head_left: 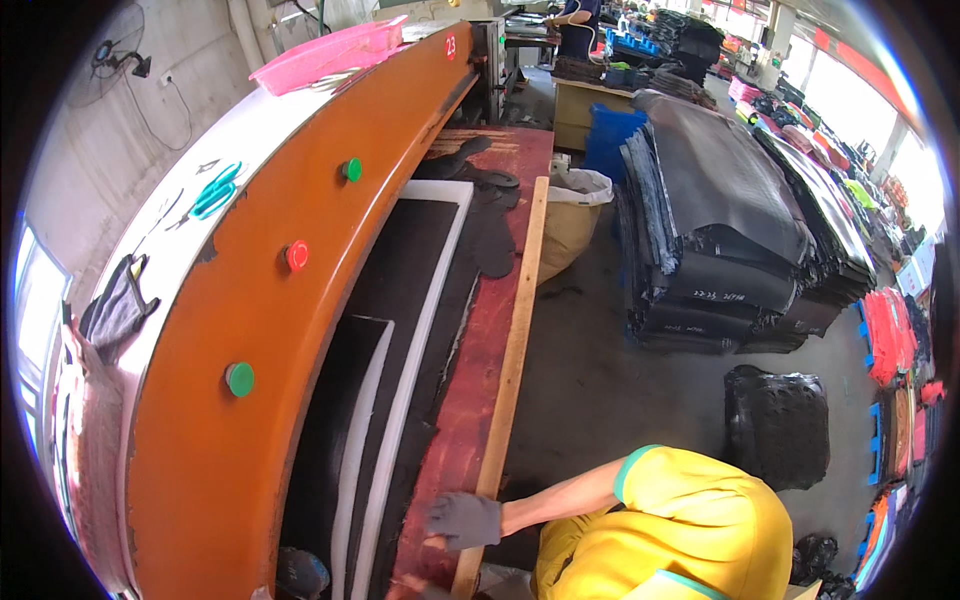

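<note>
While your gloved left hand [462,520] rests on the near end of the wooden rail [512,350] along the press table's right edge, its fingers lie loosely curled over the wood, closed around nothing. That grey glove sits where the rail meets the red-brown table bed [470,400], and your bare forearm runs back to the right into a yellow sleeve with a green cuff. Your elbow is bent and the arm lies nearly level. Your right hand is not in view. Just left of the glove, black sheet material [400,300] lies on a white cutting board [425,330] under the orange press head [230,420], which carries green buttons [239,379] and a red button [296,256]. Further along the bed lie dark cut pieces [490,215]. Teal scissors [214,190] and a pink tray [325,55] sit on the machine's top. Across the floor to the right stand tall stacks of black sheets [720,230], with a sack [570,215] near the table's far end.
</note>
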Available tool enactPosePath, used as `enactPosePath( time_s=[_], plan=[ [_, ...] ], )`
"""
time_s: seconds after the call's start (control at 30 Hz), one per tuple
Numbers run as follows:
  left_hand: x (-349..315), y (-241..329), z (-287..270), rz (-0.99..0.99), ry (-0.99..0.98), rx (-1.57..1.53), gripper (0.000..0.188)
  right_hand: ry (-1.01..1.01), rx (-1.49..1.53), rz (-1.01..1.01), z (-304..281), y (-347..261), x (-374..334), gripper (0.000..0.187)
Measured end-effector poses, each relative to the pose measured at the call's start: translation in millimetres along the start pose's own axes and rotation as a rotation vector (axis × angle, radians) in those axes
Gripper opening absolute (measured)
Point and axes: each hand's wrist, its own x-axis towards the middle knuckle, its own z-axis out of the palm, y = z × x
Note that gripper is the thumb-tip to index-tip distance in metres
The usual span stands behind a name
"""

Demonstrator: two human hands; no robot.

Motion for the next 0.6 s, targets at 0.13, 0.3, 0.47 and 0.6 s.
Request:
enactPosePath(
  time_s=[0.13, 0.3, 0.47, 0.6],
  plan=[
    [39.3, -21.4, -3.5, 0.097, 0.260, -0.215, 0.046, 0.332, 0.251, -0.376, 16.4, -56.3, 61.0, 0.055],
    [28.7, -21.8, -27.5, -0.067, 0.382, -0.395, 0.072, -0.153, 0.062, -0.350, 49.3, -117.8, 109.5, 0.093],
    [1.0, -10.6, -45.4, -0.059, 0.272, -0.238, 0.069, 0.037, 0.221, -0.360, 49.6, -124.0, 104.5, 0.079],
    [-0.1, 0.7, -56.3, 0.014, 0.248, -0.006, 0.063, -0.003, 0.456, -0.267, 31.9, -115.8, 110.7, 0.089]
  ],
)
